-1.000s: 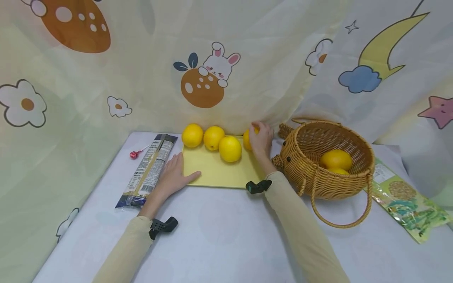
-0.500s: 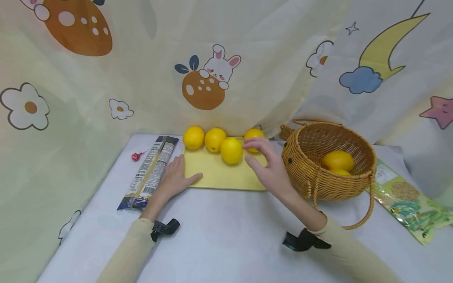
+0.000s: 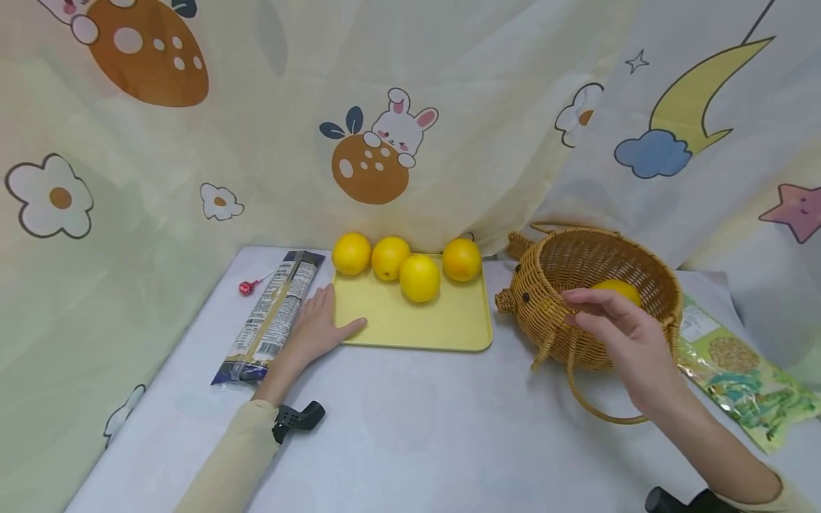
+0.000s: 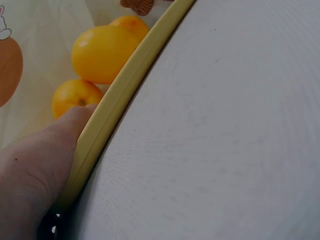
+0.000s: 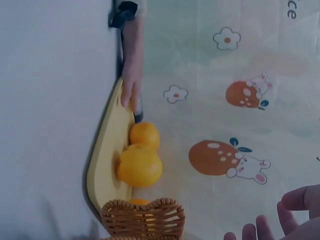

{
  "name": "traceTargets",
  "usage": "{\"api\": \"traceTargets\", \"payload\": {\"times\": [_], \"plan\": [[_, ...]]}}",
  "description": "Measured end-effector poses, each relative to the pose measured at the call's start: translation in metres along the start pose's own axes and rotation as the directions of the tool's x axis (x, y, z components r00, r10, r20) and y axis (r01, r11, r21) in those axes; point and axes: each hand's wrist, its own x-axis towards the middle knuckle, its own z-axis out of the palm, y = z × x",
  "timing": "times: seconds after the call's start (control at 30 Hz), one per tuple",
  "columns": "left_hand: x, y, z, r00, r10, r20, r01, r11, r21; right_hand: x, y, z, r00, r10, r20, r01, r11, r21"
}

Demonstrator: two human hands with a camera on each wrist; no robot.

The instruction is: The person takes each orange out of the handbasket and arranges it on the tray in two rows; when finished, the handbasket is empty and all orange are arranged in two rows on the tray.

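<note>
Four oranges on a yellow tray; pig-shaped wicker basket alongside

Tray (image 3: 410, 324): yellow, rectangular, rounded corners, flat on the white-covered desk (image 3: 417, 434). It bears four oranges (image 3: 420, 278) towards its back: three close together at left and centre, the fourth at the back right.
Left hand (image 3: 317, 328): at the tray's left edge, thumb laid over the tray, fingers straight and unclenched.
Right hand (image 3: 631, 342): raised at the near side of the basket, fingers loosely bent, grasping nothing.
Basket (image 3: 551, 320): woven wicker, snout and dark eyes, right of the tray; one yellow-orange fruit (image 3: 618, 286) visible inside, partly hidden.
Left of the tray: printed packet (image 3: 272, 317), lying slantwise; beside it, a red-wrapped lollipop (image 3: 246, 288).
Right of the basket: green food packet (image 3: 737, 363), flat.
Behind: cartoon-printed curtain (image 3: 288, 142).
</note>
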Motion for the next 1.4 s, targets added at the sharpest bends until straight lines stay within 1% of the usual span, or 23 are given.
{"api": "traceTargets", "payload": {"times": [0.1,0.2,0.37,0.43,0.5,0.57,0.6,0.63,0.67,0.7,0.73,0.77,0.8,0.83,0.87,0.9,1.03,1.07,1.13,1.23,1.3,1.33,1.4], "plan": [[0.000,-0.001,0.000,1.000,-0.004,0.003,0.004,1.000,0.000,0.002,0.002,-0.017,0.999,0.037,0.022,-0.038,0.997,0.067],[0.000,-0.002,0.001,1.000,-0.009,0.006,0.009,1.000,0.001,0.005,0.005,-0.028,0.996,0.079,0.049,-0.084,0.989,0.120],[0.001,-0.002,0.002,1.000,-0.008,0.005,0.008,1.000,0.005,0.013,0.008,-0.042,0.986,0.142,0.088,-0.159,0.960,0.231],[0.002,-0.003,0.002,1.000,-0.003,0.007,0.003,1.000,0.009,0.017,0.007,-0.047,0.982,0.161,0.096,-0.180,0.953,0.245],[0.003,-0.003,0.004,1.000,-0.002,0.010,0.002,1.000,0.013,0.023,0.005,-0.053,0.976,0.192,0.100,-0.211,0.950,0.229],[0.004,-0.003,0.004,1.000,0.004,0.014,-0.004,1.000,0.017,0.031,0.000,-0.058,0.966,0.242,0.088,-0.253,0.958,0.133],[0.004,-0.002,0.004,1.000,0.008,0.014,-0.008,1.000,0.018,0.037,-0.003,-0.061,0.959,0.268,0.094,-0.273,0.961,0.042],[0.005,-0.002,0.003,1.000,0.010,0.010,-0.010,1.000,0.017,0.043,-0.007,-0.064,0.947,0.299,0.113,-0.292,0.953,-0.076],[0.005,-0.002,0.002,1.000,0.009,0.007,-0.009,1.000,0.018,0.051,-0.010,-0.067,0.934,0.329,0.141,-0.295,0.931,-0.215],[0.005,-0.002,0.002,1.000,0.010,0.004,-0.010,1.000,0.019,0.059,-0.014,-0.070,0.917,0.360,0.174,-0.280,0.890,-0.360],[0.004,-0.002,0.001,1.000,0.010,0.002,-0.010,1.000,0.019,0.068,-0.017,-0.073,0.896,0.392,0.207,-0.248,0.830,-0.500],[0.004,-0.003,0.001,1.000,0.010,0.001,-0.010,1.000,0.018,0.077,-0.020,-0.076,0.872,0.421,0.250,-0.197,0.769,-0.608],[0.004,-0.003,0.000,1.000,0.007,0.002,-0.007,1.000,0.020,0.086,-0.021,-0.080,0.841,0.454,0.295,-0.142,0.711,-0.689],[0.004,-0.003,0.000,1.000,0.002,0.004,-0.003,1.000,0.023,0.095,-0.022,-0.084,0.802,0.493,0.336,-0.095,0.662,-0.743],[0.004,-0.004,0.001,1.000,-0.001,0.006,0.001,1.000,0.026,0.104,-0.022,-0.088,0.761,0.536,0.367,-0.066,0.626,-0.777],[0.003,-0.004,0.001,1.000,-0.003,0.007,0.003,1.000,0.026,0.113,-0.021,-0.092,0.712,0.584,0.389,-0.059,0.602,-0.796],[0.002,-0.004,0.000,1.000,0.001,-0.001,-0.001,1.000,0.019,0.147,-0.017,-0.104,0.509,0.736,0.447,-0.051,0.544,-0.837],[0.002,-0.004,0.001,1.000,0.005,-0.001,-0.005,1.000,0.015,0.153,-0.016,-0.104,0.466,0.764,0.445,-0.056,0.528,-0.847],[0.001,-0.004,0.001,1.000,0.007,0.003,-0.007,1.000,0.007,0.162,-0.012,-0.103,0.389,0.806,0.446,-0.077,0.511,-0.856],[0.001,-0.004,0.002,1.000,0.008,0.013,-0.008,1.000,0.002,0.170,-0.005,-0.095,0.298,0.845,0.445,-0.136,0.499,-0.856],[0.001,-0.004,0.003,1.000,0.004,0.013,-0.004,1.000,0.004,0.174,0.000,-0.088,0.244,0.859,0.451,-0.184,0.497,-0.848],[0.002,-0.005,0.003,1.000,0.006,0.010,-0.006,1.000,0.008,0.175,0.003,-0.085,0.224,0.862,0.454,-0.201,0.497,-0.844],[0.003,-0.005,0.003,1.000,0.007,0.004,-0.007,1.000,0.005,0.178,0.008,-0.078,0.198,0.866,0.459,-0.220,0.496,-0.840]]}}
